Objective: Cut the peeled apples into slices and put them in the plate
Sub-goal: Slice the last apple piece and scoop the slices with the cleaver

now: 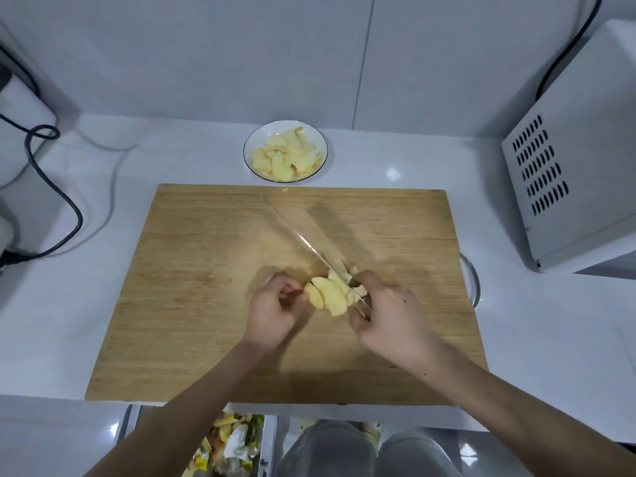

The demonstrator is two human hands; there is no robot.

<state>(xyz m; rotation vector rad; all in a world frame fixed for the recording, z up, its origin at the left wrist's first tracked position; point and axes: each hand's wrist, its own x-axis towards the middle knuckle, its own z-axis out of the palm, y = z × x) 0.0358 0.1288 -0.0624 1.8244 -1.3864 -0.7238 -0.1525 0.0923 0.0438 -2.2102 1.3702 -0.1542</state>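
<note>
A peeled apple piece, partly cut into slices, lies on the wooden cutting board near its middle. My left hand steadies the apple's left side with curled fingers. My right hand grips the handle of a long knife. Its blade runs up and to the left from the apple and passes through the apple's right side. A few cut slices lie right of the blade. A white plate holding several apple slices stands on the counter just beyond the board's far edge.
A white microwave stands at the right. Black cables and a white appliance are at the left. A metal handle shows at the board's right edge. Below the counter edge is a bin with peelings.
</note>
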